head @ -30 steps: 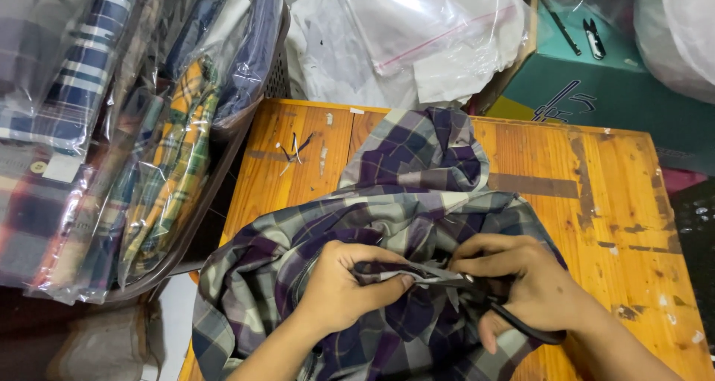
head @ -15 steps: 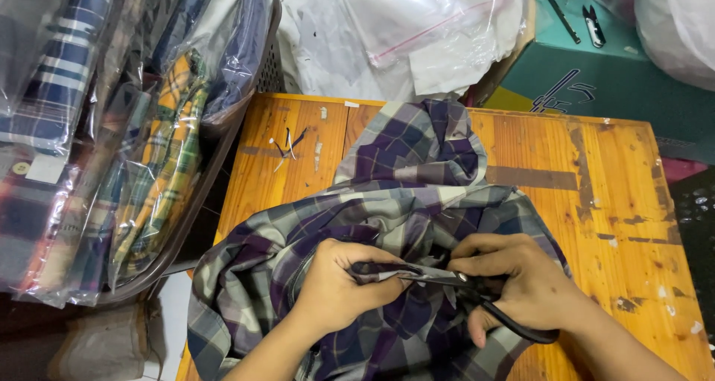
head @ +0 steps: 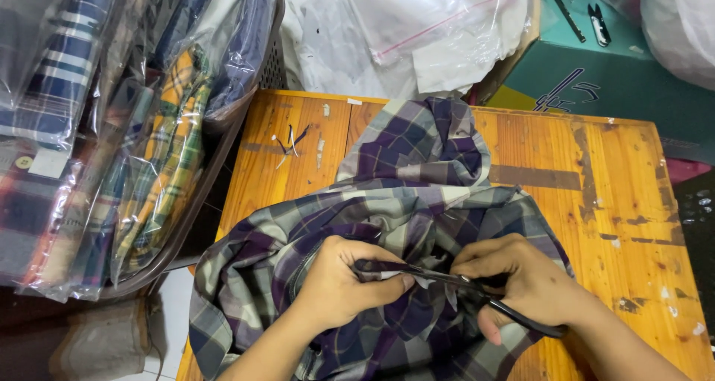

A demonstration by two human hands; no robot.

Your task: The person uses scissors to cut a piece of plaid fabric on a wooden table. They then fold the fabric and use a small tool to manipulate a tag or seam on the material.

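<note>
Pinching a fold of the plaid shirt (head: 387, 224), the left hand (head: 342, 288) is closed tight on the cloth. The right hand (head: 521, 284) is curled shut around black scissors (head: 477, 291) — blades against that fold. The shirt lies bunched on the wooden desk (head: 618, 202), beside a basket (head: 223, 139) of bagged shirts (head: 160, 165).

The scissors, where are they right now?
The black scissors are low in the head view, right of centre, held in the right hand over the plaid shirt, their tips by the left hand.
</note>
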